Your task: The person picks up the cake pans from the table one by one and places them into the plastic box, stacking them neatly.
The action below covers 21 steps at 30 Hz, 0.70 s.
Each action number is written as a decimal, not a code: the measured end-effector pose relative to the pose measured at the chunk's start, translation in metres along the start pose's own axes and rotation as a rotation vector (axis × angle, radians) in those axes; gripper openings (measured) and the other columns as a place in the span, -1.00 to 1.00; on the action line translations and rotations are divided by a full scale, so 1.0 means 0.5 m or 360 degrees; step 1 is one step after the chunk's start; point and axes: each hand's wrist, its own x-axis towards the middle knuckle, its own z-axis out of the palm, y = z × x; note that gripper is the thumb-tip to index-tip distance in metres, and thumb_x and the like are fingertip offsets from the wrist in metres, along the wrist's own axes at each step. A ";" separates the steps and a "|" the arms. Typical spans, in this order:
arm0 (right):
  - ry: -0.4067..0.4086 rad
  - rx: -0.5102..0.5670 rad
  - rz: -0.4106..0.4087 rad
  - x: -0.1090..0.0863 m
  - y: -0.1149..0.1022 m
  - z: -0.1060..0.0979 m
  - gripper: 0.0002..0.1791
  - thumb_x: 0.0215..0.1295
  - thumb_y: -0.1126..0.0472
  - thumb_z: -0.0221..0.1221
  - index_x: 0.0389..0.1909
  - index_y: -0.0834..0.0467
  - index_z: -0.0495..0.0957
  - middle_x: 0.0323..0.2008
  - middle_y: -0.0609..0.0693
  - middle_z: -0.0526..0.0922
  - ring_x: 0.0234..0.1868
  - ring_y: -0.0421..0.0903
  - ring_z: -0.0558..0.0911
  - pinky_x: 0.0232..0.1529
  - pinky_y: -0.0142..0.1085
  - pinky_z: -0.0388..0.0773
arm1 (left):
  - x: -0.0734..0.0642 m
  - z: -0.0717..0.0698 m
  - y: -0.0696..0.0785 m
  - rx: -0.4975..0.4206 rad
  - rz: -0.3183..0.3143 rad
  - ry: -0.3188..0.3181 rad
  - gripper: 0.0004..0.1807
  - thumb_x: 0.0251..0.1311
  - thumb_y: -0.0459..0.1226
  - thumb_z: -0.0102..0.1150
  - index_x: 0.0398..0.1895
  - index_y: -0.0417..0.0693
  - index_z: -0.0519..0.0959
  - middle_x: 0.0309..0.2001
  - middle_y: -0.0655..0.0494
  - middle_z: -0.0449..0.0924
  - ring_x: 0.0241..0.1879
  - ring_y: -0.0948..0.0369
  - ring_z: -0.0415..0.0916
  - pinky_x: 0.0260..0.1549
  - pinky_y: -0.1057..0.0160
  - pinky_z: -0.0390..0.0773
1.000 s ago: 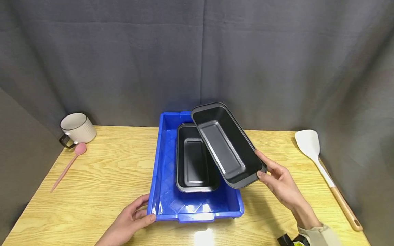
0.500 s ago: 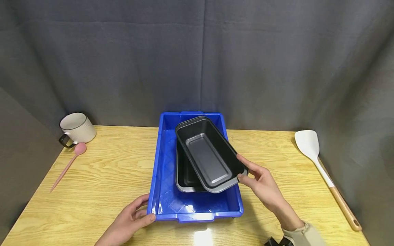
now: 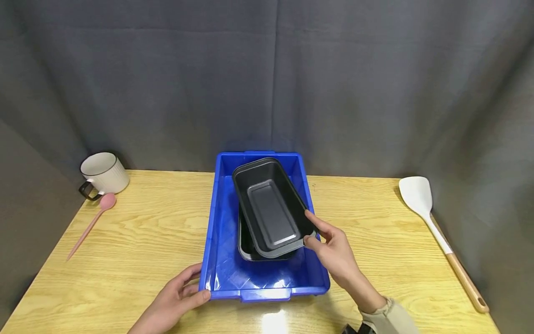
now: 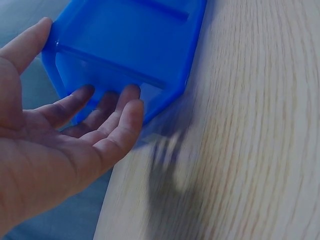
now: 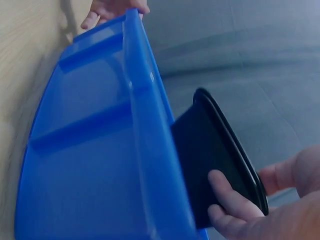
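My right hand (image 3: 333, 250) pinches the near right corner of a dark loaf pan (image 3: 273, 211), thumb on the rim and fingers underneath. The pan slants over a second loaf pan (image 3: 246, 246) that lies in a blue plastic tray (image 3: 225, 278); most of the lower pan is hidden. In the right wrist view, the held pan (image 5: 205, 145) stands partly above the tray's side wall (image 5: 90, 170). At the tray's near left corner my left hand (image 3: 175, 299) holds on, its thumb on the rim and its bent fingers against the outer wall, as the left wrist view shows.
A ribbed white mug (image 3: 110, 178) with a dark handle and a pink spoon (image 3: 92, 222) are at the left of the wooden table (image 3: 158, 222). On the right lies a white spatula (image 3: 435, 229) with a wooden handle. Grey curtains (image 3: 267, 83) hang behind and at both sides.
My right hand has carried the upper loaf pan leftward, so it now overlaps most of the lower pan. My left hand has stayed at the tray's corner.
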 end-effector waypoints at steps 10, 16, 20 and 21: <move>0.0040 0.0082 0.0159 -0.001 0.024 0.033 -0.41 0.16 0.51 0.06 0.28 0.28 0.38 0.28 0.17 0.39 0.13 -0.05 0.42 -0.09 -0.44 0.47 | -0.001 -0.001 -0.006 -0.0030 0.0102 -0.0082 -0.35 0.30 -0.36 0.12 0.37 -0.42 0.12 0.29 -0.40 0.19 0.06 0.08 0.52 -0.08 0.29 0.53; -0.0247 0.0147 0.0227 -0.008 0.027 0.030 -0.35 0.25 0.44 0.10 0.39 0.30 0.21 0.39 0.37 0.10 -0.11 0.14 0.66 -0.08 -0.16 0.60 | -0.002 -0.001 -0.005 -0.0030 0.0036 -0.0033 -0.31 0.28 -0.34 0.15 0.38 -0.42 0.10 0.31 -0.37 0.19 0.08 0.05 0.51 -0.08 0.31 0.53; -0.0420 0.0113 0.0235 -0.013 0.015 0.021 -0.33 0.31 0.32 0.15 0.40 0.32 0.16 0.41 0.40 0.03 -0.17 0.14 0.69 -0.12 -0.10 0.61 | -0.002 -0.001 -0.006 -0.0039 0.0031 -0.0040 -0.30 0.29 -0.34 0.15 0.39 -0.41 0.09 0.31 -0.38 0.19 0.09 0.05 0.50 -0.07 0.31 0.53; -0.0438 0.0082 0.0225 -0.015 0.012 0.020 -0.33 0.31 0.29 0.16 0.39 0.33 0.18 0.40 0.40 0.05 -0.15 0.15 0.68 -0.13 -0.12 0.62 | -0.002 0.000 -0.006 -0.0044 0.0030 -0.0042 -0.30 0.29 -0.33 0.15 0.39 -0.41 0.09 0.31 -0.38 0.19 0.09 0.06 0.51 -0.07 0.31 0.53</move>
